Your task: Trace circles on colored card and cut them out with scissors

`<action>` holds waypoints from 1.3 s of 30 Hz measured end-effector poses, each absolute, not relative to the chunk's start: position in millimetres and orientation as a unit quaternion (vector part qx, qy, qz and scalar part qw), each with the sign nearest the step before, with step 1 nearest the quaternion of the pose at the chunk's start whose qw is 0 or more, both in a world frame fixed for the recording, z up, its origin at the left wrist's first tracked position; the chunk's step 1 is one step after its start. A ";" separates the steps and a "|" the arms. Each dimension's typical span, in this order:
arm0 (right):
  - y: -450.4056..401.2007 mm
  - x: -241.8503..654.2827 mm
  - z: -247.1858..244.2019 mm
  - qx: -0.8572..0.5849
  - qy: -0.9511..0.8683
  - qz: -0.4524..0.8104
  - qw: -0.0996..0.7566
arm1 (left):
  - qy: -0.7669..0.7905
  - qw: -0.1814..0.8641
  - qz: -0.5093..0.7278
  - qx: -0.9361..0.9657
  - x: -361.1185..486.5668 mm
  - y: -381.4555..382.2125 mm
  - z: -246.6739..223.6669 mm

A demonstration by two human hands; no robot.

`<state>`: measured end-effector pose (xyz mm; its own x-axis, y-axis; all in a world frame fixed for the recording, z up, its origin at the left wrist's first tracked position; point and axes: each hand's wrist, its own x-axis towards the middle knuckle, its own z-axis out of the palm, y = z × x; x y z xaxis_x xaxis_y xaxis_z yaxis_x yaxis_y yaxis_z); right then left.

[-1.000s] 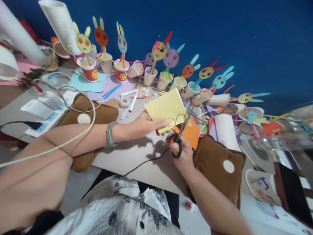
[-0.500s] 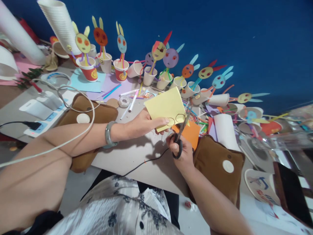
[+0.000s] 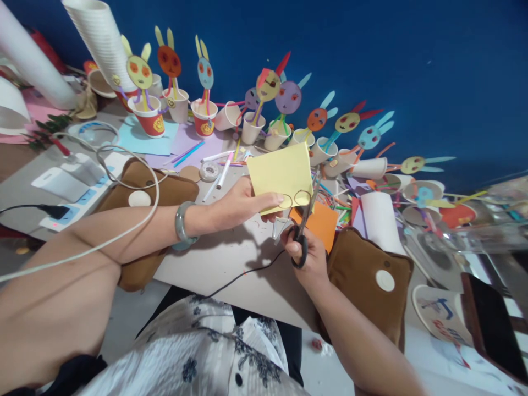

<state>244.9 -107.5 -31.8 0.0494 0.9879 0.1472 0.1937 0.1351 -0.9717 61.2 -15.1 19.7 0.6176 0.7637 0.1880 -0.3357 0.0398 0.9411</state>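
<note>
My left hand [image 3: 243, 208] pinches a sheet of yellow paper [image 3: 280, 169] along its lower edge, thumb on top. Two small circles are drawn near that edge, one beside my thumb and one at the right corner. In my right hand [image 3: 309, 257] is a pair of scissors [image 3: 303, 234] with black handles, my fingers through the loops. The blades point up at the right edge of the yellow paper, close to the right circle; whether they bite into it I cannot tell. An orange sheet [image 3: 325, 223] lies on the table just behind the scissors.
Paper cups with rabbit-faced figures [image 3: 205, 74] line the blue wall. Brown pouches [image 3: 363, 275] lie on both sides. A power strip [image 3: 78, 203] with a looping white cable stands left; a black cord [image 3: 256, 269] crosses the table. Markers [image 3: 225, 170] lie behind my left hand. A phone [image 3: 493, 324] is at right.
The yellow paper has turned slightly and shifted a little to the right and up with my left hand. My right hand and the scissors stay nearly in place.
</note>
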 end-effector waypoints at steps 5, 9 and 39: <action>-108.2 244.8 -29.7 -0.531 -0.557 0.406 0.492 | 0.211 0.689 0.396 0.569 60.7 -13.2 18.9; -108.2 244.6 -27.7 -0.535 -0.564 0.402 0.484 | 0.212 0.684 0.403 0.570 60.6 -11.1 16.7; -108.4 243.9 -37.3 -0.534 -0.559 0.389 0.502 | 0.211 0.753 0.373 0.499 62.5 -25.2 19.3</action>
